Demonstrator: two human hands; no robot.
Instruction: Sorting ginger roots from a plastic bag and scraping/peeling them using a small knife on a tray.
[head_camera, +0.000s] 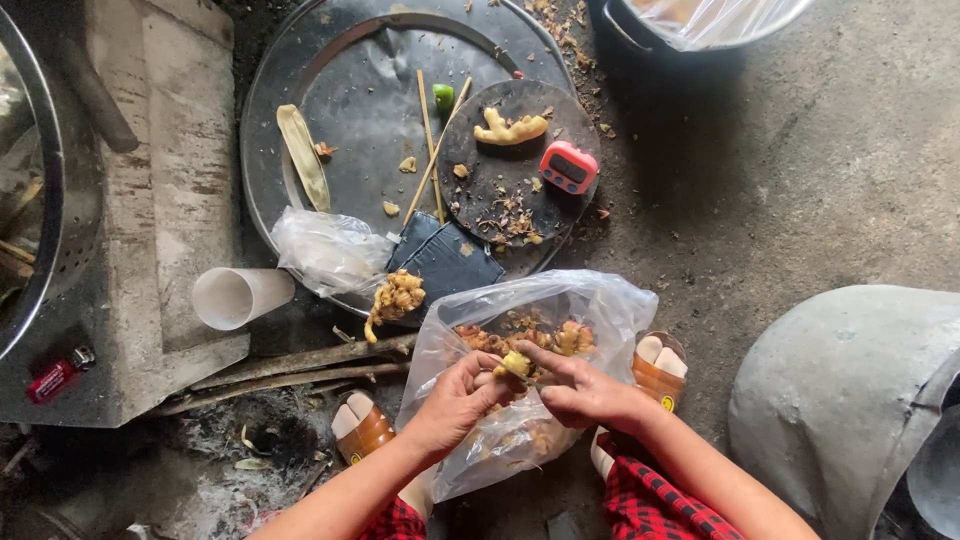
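My left hand (458, 398) and my right hand (580, 388) meet over a clear plastic bag (600, 300) full of ginger pieces. Both hands pinch one small yellowish ginger piece (515, 365) between their fingertips, just above the bag's opening. More ginger (565, 338) shows inside the bag. A peeled ginger root (510, 128) lies on a round dark cutting board (500, 190), beside a small red timer (568, 167). A clump of ginger (395, 298) rests on the edge of the big round metal tray (340, 90).
Two chopsticks (430, 140), a green bit (443, 95), a pale husk (303, 155), a crumpled plastic bag (325, 250) and a dark wallet (445, 258) lie on the tray. A white cup (240, 296) lies by a concrete block (175, 200). Sticks (300, 365), a metal pot (850, 390), my sandalled feet.
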